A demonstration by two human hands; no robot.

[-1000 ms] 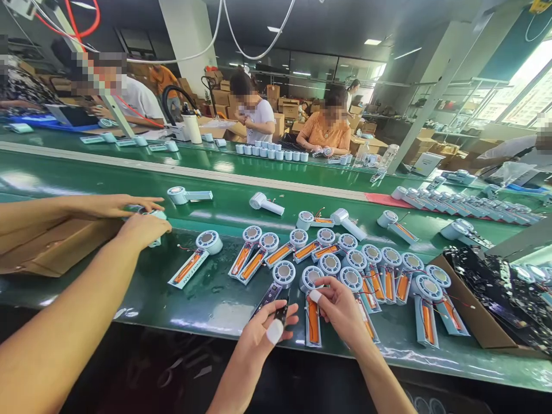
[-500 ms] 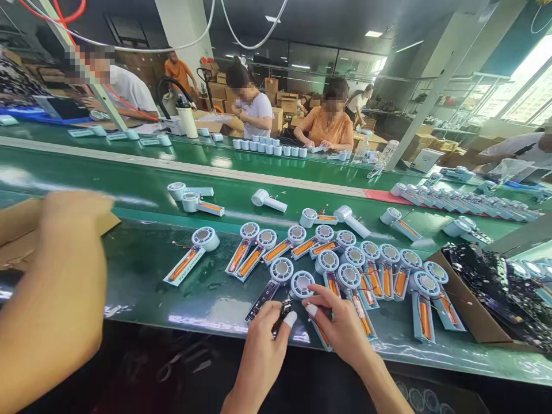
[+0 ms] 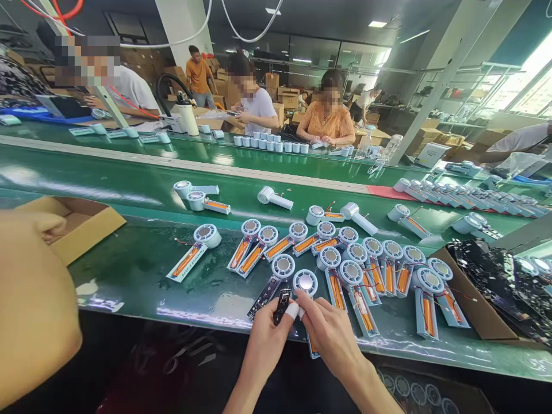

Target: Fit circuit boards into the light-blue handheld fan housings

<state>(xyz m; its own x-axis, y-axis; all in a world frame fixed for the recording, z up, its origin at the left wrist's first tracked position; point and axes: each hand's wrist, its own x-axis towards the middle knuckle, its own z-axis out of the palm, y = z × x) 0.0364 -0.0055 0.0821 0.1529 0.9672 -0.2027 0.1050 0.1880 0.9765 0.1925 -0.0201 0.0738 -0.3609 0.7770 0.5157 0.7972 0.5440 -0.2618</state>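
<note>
Over the near edge of the workbench [image 3: 140,273], a black circuit board [image 3: 282,307] is gripped by the left hand [image 3: 268,336]. Beside it, the right hand [image 3: 331,333] is curled; whether anything is pinched cannot be told. One fan [image 3: 305,282] is partly hidden by that hand; other fans [image 3: 268,235] are spread toward the far edge.

Slim black circuit board [image 3: 282,306], tilted, just beside a face-up pale-blue fan [image 3: 305,282].
</note>
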